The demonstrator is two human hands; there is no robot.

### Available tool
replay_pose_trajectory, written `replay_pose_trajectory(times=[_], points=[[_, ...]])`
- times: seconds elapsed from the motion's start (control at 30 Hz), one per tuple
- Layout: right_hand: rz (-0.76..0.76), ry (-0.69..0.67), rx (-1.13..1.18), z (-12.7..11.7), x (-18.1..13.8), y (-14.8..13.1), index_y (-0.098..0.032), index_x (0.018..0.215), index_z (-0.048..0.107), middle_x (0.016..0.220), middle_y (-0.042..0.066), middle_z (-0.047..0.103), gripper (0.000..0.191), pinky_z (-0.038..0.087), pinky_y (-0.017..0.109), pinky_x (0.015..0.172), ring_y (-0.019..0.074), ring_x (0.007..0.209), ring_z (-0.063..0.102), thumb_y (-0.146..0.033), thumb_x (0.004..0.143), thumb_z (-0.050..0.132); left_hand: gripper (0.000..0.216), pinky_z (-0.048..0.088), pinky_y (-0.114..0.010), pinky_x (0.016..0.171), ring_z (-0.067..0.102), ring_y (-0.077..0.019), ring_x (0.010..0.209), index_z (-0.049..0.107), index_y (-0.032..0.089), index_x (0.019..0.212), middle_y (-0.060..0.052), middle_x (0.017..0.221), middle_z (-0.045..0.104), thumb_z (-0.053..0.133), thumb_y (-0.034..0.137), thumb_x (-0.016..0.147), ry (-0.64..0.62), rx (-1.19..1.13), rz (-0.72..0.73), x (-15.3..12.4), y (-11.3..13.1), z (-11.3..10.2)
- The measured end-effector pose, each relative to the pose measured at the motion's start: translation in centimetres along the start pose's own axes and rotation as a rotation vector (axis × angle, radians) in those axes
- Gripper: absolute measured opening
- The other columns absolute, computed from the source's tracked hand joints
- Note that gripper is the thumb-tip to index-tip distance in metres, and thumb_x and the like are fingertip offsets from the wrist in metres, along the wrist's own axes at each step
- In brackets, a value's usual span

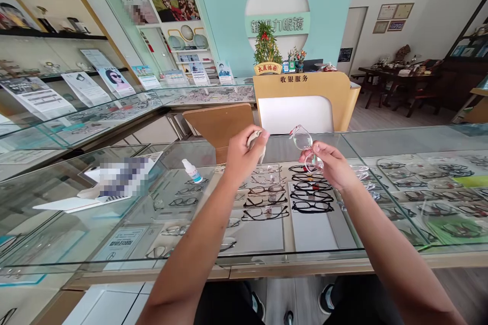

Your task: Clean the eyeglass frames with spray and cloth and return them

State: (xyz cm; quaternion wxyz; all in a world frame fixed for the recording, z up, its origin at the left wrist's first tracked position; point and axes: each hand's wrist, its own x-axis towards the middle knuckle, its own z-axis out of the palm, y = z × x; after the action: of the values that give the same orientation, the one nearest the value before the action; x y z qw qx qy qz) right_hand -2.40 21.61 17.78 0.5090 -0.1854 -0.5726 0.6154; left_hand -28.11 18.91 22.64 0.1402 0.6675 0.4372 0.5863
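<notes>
My right hand (330,161) is closed on a pair of clear-framed glasses (304,143), holding them up above the glass counter (267,233). My left hand (244,150) is closed on a small pale cloth (254,138), a little to the left of the glasses and not touching them. Both hands hover over rows of dark and clear frames (290,195) laid out inside the display case.
A small white spray bottle (191,170) and a white stand with a blurred card (114,180) sit on the counter at left. A tan mirror back (219,124) stands behind my hands. A yellow cashier desk (305,94), more display cases (95,117) and dark wooden furniture (400,84) lie beyond.
</notes>
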Motion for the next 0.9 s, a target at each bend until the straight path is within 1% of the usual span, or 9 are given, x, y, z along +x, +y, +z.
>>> replay_pose_trajectory(times=[0.17, 0.27, 0.3, 0.37, 0.47, 0.6, 0.73, 0.8, 0.9], points=[[-0.033, -0.026, 0.022, 0.0, -0.2, 0.1, -0.025, 0.084, 0.077, 0.092, 0.002, 0.085, 0.031, 0.056, 0.034, 0.088, 0.0202, 0.091, 0.076, -0.053, 0.096, 0.084, 0.025, 0.047, -0.027, 0.055, 0.063, -0.0144, 0.064, 0.074, 0.023, 0.098, -0.001, 0.08, 0.071, 0.061, 0.043, 0.105, -0.14, 0.068, 0.049, 3.5, 3.7, -0.6], [-0.035, -0.042, -0.051, -0.2, -0.5, 0.0, -0.024, 0.087, 0.078, 0.091, 0.004, 0.085, 0.032, 0.057, 0.035, 0.089, 0.0204, 0.088, 0.076, -0.054, 0.1, 0.079, 0.018, 0.058, -0.03, 0.072, 0.071, -0.0163, 0.081, 0.075, 0.024, 0.109, -0.003, 0.098, 0.077, 0.069, 0.039, 0.102, -0.176, 0.137, 0.176, 3.6, 4.2, -0.5], [-0.037, -0.047, -0.083, -0.3, -0.6, 0.0, -0.024, 0.087, 0.078, 0.091, 0.004, 0.085, 0.033, 0.057, 0.036, 0.09, 0.0208, 0.088, 0.076, -0.054, 0.101, 0.078, 0.023, 0.061, -0.031, 0.079, 0.073, -0.0177, 0.091, 0.074, 0.024, 0.117, -0.004, 0.107, 0.078, 0.075, 0.038, 0.099, -0.203, 0.16, 0.246, 3.3, 4.1, -0.3], [-0.047, -0.061, -0.141, -0.4, -0.6, -0.2, -0.024, 0.087, 0.077, 0.089, 0.004, 0.084, 0.034, 0.058, 0.038, 0.091, 0.0221, 0.088, 0.077, -0.054, 0.102, 0.076, 0.047, 0.064, -0.036, 0.093, 0.073, -0.0223, 0.113, 0.07, 0.026, 0.134, -0.006, 0.128, 0.076, 0.087, 0.038, 0.091, -0.302, 0.225, 0.376, 2.8, 3.9, 0.0], [-0.084, -0.094, -0.193, -0.3, -0.2, -1.0, -0.024, 0.088, 0.077, 0.09, 0.004, 0.084, 0.033, 0.059, 0.039, 0.09, 0.0226, 0.089, 0.079, -0.053, 0.104, 0.075, 0.064, 0.065, -0.041, 0.098, 0.071, -0.0277, 0.126, 0.067, 0.028, 0.142, -0.008, 0.14, 0.073, 0.094, 0.041, 0.086, -0.382, 0.332, 0.489, 2.3, 3.5, 0.6], [-0.162, -0.161, -0.266, 0.8, 1.2, -4.0, -0.025, 0.088, 0.077, 0.088, 0.001, 0.083, 0.028, 0.06, 0.036, 0.086, 0.0187, 0.084, 0.078, -0.048, 0.106, 0.074, 0.055, 0.064, -0.044, 0.1, 0.075, -0.0276, 0.12, 0.068, 0.027, 0.138, -0.009, 0.131, 0.077, 0.092, 0.042, 0.09, -0.201, 0.34, 0.62, 2.6, 3.3, 0.8], [-0.229, -0.219, -0.617, 3.0, 1.8, -8.8, -0.025, 0.09, 0.078, 0.09, 0.001, 0.082, 0.03, 0.057, 0.035, 0.087, 0.0182, 0.088, 0.075, -0.047, 0.109, 0.069, 0.053, 0.066, -0.043, 0.098, 0.077, -0.0259, 0.116, 0.068, 0.028, 0.137, -0.009, 0.131, 0.078, 0.091, 0.042, 0.091, 0.014, 0.315, 0.721, 3.0, 3.6, 0.0], [-0.353, -0.128, -0.835, 4.3, 1.3, -10.8, -0.025, 0.099, 0.08, 0.102, 0.005, 0.083, 0.03, 0.057, 0.038, 0.091, 0.0216, 0.098, 0.076, -0.049, 0.11, 0.065, 0.053, 0.067, -0.043, 0.091, 0.078, -0.0256, 0.112, 0.069, 0.027, 0.135, -0.008, 0.129, 0.079, 0.093, 0.041, 0.089, 0.15, 0.325, 0.76, 3.0, 3.9, -0.5], [-0.625, 0.119, -1.088, 5.9, 0.2, -12.1, -0.027, 0.13, 0.075, 0.13, 0.01, 0.08, 0.036, 0.056, 0.048, 0.105, 0.03, 0.123, 0.072, -0.052, 0.105, 0.072, 0.058, 0.065, -0.04, 0.076, 0.077, -0.0251, 0.106, 0.07, 0.025, 0.132, -0.007, 0.126, 0.078, 0.097, 0.042, 0.084, 0.365, 0.336, 0.758, 2.9, 4.3, -1.5]])
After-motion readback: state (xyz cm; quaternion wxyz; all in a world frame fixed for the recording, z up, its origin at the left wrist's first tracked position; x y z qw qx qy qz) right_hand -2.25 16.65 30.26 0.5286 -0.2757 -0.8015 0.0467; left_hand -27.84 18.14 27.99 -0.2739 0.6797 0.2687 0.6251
